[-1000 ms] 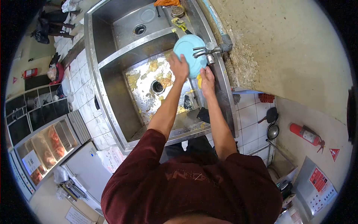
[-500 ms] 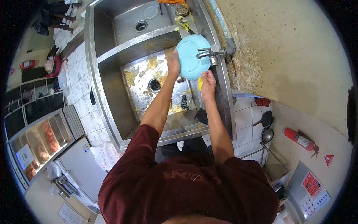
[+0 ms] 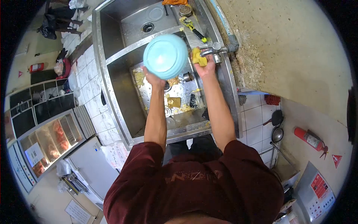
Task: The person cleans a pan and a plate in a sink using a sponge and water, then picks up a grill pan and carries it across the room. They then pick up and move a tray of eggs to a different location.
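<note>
My left hand (image 3: 153, 78) grips the lower edge of a light blue round bowl (image 3: 163, 56), held above the near sink basin with its underside facing up. Slightly blurred, the bowl hides part of the basin. In my right hand (image 3: 207, 68) is a yellow sponge (image 3: 198, 58), just beneath the faucet (image 3: 210, 50). The faucet covers some of the right fingers. Below lies the wet basin floor (image 3: 151, 99), spotted with yellow food scraps. A flat brownish-yellow square piece (image 3: 173, 102), a small metal cup (image 3: 187, 77) and a drain strainer (image 3: 168, 112) are down there.
A scrubbing brush with black and yellow-green handle (image 3: 199, 35) lies on the sink ledge beside a round metal strainer (image 3: 185, 11). Beyond the divider is a second basin (image 3: 132, 31) holding a clear round lid (image 3: 156, 14). A stained wall (image 3: 268, 48) borders the right.
The bowl has moved left, away from the faucet, and turned to show its underside. My right hand has risen to the faucet with the sponge. The square piece and drain strainer now show.
</note>
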The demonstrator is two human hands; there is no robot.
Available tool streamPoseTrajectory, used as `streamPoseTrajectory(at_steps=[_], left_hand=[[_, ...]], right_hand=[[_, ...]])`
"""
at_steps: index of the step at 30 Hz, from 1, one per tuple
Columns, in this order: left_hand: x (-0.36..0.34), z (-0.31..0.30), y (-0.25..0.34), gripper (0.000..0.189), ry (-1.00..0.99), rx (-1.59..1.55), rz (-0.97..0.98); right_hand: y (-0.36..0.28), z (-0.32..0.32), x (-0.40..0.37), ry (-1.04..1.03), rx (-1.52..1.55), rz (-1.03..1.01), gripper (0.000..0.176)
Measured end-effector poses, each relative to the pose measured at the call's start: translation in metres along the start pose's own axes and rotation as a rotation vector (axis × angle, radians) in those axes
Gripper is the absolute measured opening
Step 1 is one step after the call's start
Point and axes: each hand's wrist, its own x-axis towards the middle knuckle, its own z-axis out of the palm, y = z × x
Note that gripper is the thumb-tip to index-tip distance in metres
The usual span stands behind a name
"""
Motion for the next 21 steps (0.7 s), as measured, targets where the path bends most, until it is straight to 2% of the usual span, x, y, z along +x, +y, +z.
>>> streamPoseTrajectory(at_steps=[1,3,5,8,9,12,14,16,18,19,21], left_hand=[[-0.010,-0.008,0.014,0.062,0.025,0.015,0.002],[-0.029,-0.027,0.044,0.059,0.094,0.081,0.009],[-0.051,-0.047,0.068,0.053,0.174,0.169,0.065],[-0.082,-0.075,0.096,0.049,0.287,0.452,0.111],[-0.093,-0.080,0.104,0.047,0.314,0.503,0.110],[-0.121,-0.090,0.125,0.044,0.360,0.639,0.126],[-0.135,-0.091,0.135,0.044,0.335,0.713,0.169],[-0.144,-0.091,0.142,0.041,0.369,0.745,0.190],[-0.149,-0.099,0.147,0.040,0.398,0.805,0.177],[-0.151,-0.103,0.150,0.039,0.394,0.814,0.199],[-0.154,-0.106,0.153,0.037,0.382,0.829,0.242]], right_hand=[[-0.014,-0.045,0.039,-0.225,0.048,0.140,0.024],[-0.002,-0.021,0.045,0.243,-0.232,-0.046,0.020],[-0.013,-0.069,0.086,0.226,-0.388,-0.180,0.018],[-0.004,-0.046,0.077,0.343,-0.357,-0.211,0.023],[-0.003,-0.018,0.054,0.396,-0.317,-0.167,0.024],[-0.005,-0.034,0.054,0.437,-0.773,-0.406,0.016],[-0.005,-0.064,0.072,0.384,-1.618,-0.901,0.016],[0.030,0.028,-0.005,0.328,-2.006,-0.966,0.024],[0.023,0.018,0.004,-0.105,-2.333,-1.345,0.026],[0.013,0.022,0.005,-0.217,-2.546,-1.424,0.035],[0.015,0.011,0.011,-0.122,-2.613,-1.382,0.042]])
